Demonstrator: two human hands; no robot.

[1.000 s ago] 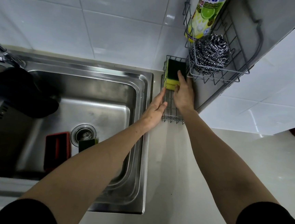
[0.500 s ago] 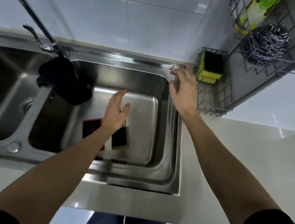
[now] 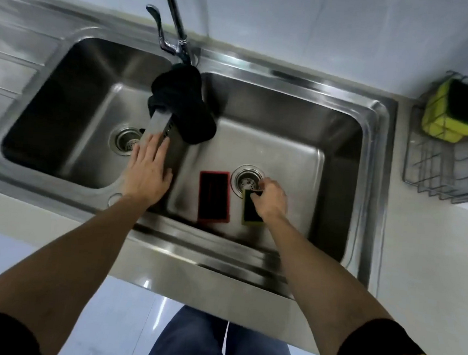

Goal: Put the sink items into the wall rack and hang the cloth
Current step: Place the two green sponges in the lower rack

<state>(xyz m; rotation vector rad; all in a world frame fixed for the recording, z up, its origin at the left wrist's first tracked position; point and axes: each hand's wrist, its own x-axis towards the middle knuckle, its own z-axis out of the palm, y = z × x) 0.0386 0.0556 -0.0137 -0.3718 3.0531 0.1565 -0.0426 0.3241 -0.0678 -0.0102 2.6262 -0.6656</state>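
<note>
Gripping the green-topped sponge (image 3: pixel 249 210) on the right basin floor, the right hand (image 3: pixel 270 200) closes over its far end — beside the drain (image 3: pixel 247 179) and red sponge (image 3: pixel 214 196). The left hand (image 3: pixel 148 170) lies flat, fingers spread, on the divider (image 3: pixel 165 127) — black cloth (image 3: pixel 183 102) draped beyond.

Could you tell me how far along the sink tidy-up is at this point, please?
Done: one yellow-and-green sponge sits in the wire rack. In hand: the right hand is closing on the green scouring sponge by the right basin's drain, while the left hand rests on the divider. Left: the red-edged sponge on the basin floor, and the black cloth draped over the divider.
</note>
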